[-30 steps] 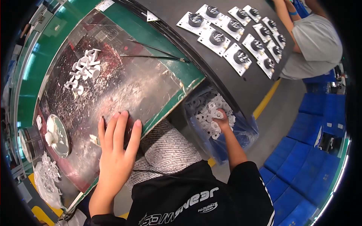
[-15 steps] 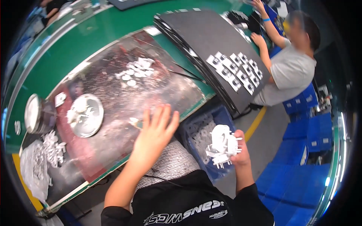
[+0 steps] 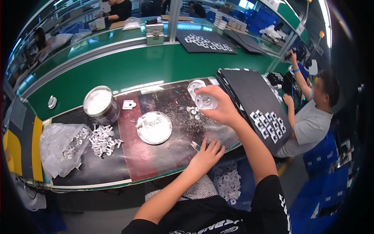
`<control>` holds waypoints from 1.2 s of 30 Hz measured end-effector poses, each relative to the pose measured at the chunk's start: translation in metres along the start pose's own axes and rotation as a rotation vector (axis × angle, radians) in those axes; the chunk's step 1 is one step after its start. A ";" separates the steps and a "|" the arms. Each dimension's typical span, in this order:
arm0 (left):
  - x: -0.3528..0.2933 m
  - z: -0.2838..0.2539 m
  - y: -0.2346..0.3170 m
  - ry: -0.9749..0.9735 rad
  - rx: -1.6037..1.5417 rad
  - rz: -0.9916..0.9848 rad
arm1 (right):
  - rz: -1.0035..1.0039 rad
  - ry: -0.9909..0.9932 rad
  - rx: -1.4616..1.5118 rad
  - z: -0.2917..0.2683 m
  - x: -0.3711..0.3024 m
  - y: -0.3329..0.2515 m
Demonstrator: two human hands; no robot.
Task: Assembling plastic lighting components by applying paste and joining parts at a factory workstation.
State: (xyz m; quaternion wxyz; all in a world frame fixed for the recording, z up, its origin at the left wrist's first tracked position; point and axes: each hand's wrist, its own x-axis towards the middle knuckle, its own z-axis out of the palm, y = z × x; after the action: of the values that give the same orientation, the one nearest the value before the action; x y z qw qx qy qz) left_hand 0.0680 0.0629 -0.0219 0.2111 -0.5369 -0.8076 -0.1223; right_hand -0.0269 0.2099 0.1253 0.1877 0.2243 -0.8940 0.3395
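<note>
My right hand (image 3: 223, 104) is closed on white moulded plastic parts (image 3: 203, 96), held over the far side of the dark work mat; how many pieces it holds is unclear. Just below them, small white parts (image 3: 193, 113) lie on the mat, partly covered by the hand. My left hand (image 3: 206, 156) rests at the near table edge, fingers spread. Beside its thumb is a small thin thing with a pale tip and green body (image 3: 196, 146). Left of the hands, a round dish (image 3: 168, 132) holds white material and small pieces.
A tub of white paste (image 3: 98, 100), a pile of white pegs (image 3: 103, 141) and a clear plastic bag (image 3: 58, 150) stand leftward. A blue bin of white parts (image 3: 228, 183) is below the table edge. Black boards (image 3: 249, 89) and a co-worker (image 3: 311, 117) are at right.
My right hand has carried the white parts from above the blue bin to over the mat. The view has shifted upward, showing more of the far side. My left hand stays by the near edge.
</note>
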 end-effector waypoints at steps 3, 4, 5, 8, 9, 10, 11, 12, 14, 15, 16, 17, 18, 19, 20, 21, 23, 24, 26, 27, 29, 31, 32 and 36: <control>-0.001 -0.002 -0.003 -0.021 0.014 0.015 | -0.041 -0.079 -0.105 0.019 0.050 0.029; -0.003 0.002 -0.004 -0.012 0.002 0.007 | -0.064 -0.123 -0.176 0.031 0.063 0.042; -0.002 0.001 -0.003 -0.006 -0.001 0.009 | -0.072 -0.229 -0.173 0.038 0.073 0.053; 0.000 0.000 0.000 -0.038 -0.042 0.002 | -0.109 -0.343 -0.195 0.063 0.083 0.084; 0.001 0.001 0.000 -0.037 -0.043 -0.009 | -0.144 -0.394 -0.178 0.068 0.087 0.087; 0.000 0.001 0.000 -0.038 -0.043 -0.012 | -0.131 -0.430 -0.165 0.070 0.089 0.091; -0.001 0.002 0.000 -0.046 -0.045 -0.008 | -0.117 -0.466 -0.154 0.071 0.090 0.095; -0.001 0.002 0.000 -0.054 -0.047 -0.008 | -0.133 -0.428 -0.117 0.069 0.090 0.092; -0.002 -0.002 0.000 -0.072 -0.044 -0.008 | -0.081 -0.481 -0.175 0.058 0.092 0.087; -0.002 -0.004 -0.001 -0.090 -0.045 -0.006 | -0.089 -0.510 -0.182 0.051 0.093 0.085; -0.001 -0.007 -0.001 -0.106 -0.049 0.002 | -0.068 -0.503 -0.159 0.046 0.091 0.089; 0.001 -0.009 -0.002 -0.105 -0.050 0.007 | -0.045 -0.496 -0.136 0.041 0.088 0.093; 0.000 -0.010 -0.003 -0.130 -0.050 0.009 | -0.091 -0.438 -0.061 0.038 0.086 0.098; 0.001 -0.011 -0.004 -0.155 -0.050 0.011 | -0.085 -0.436 -0.063 0.034 0.083 0.103; 0.002 -0.011 -0.004 -0.156 -0.054 0.017 | -0.071 -0.386 -0.036 0.030 0.079 0.109; 0.002 -0.012 -0.004 -0.159 -0.051 0.013 | -0.060 -0.338 -0.007 0.027 0.078 0.109; 0.001 -0.013 -0.005 -0.165 -0.051 0.012 | 0.100 -0.259 0.048 0.015 0.072 0.109; 0.003 -0.013 -0.005 -0.170 -0.045 0.013 | 0.159 -0.226 0.044 0.009 0.068 0.113; 0.004 -0.015 -0.005 -0.176 -0.042 0.020 | 0.260 -0.150 -0.062 0.002 0.058 0.123; 0.005 -0.017 -0.005 -0.180 -0.039 0.020 | 0.338 -0.136 -0.070 -0.001 0.053 0.125; 0.007 -0.016 -0.006 -0.182 -0.039 0.031 | 0.312 -0.213 -0.075 -0.004 0.042 0.141; 0.006 -0.014 -0.006 -0.182 -0.053 0.006 | 0.249 -0.266 -0.115 -0.002 0.036 0.138; 0.005 -0.013 -0.007 -0.184 -0.053 0.008 | 0.235 -0.310 -0.138 0.000 0.034 0.136; 0.007 -0.014 -0.005 -0.198 -0.052 0.015 | 0.199 -0.295 -0.149 0.000 0.030 0.136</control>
State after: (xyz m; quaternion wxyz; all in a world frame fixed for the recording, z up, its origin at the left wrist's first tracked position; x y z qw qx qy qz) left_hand 0.0637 0.0603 -0.0058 0.1172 -0.5576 -0.8170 -0.0881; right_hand -0.1238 0.2924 0.0694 0.0360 0.1676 -0.9523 0.2526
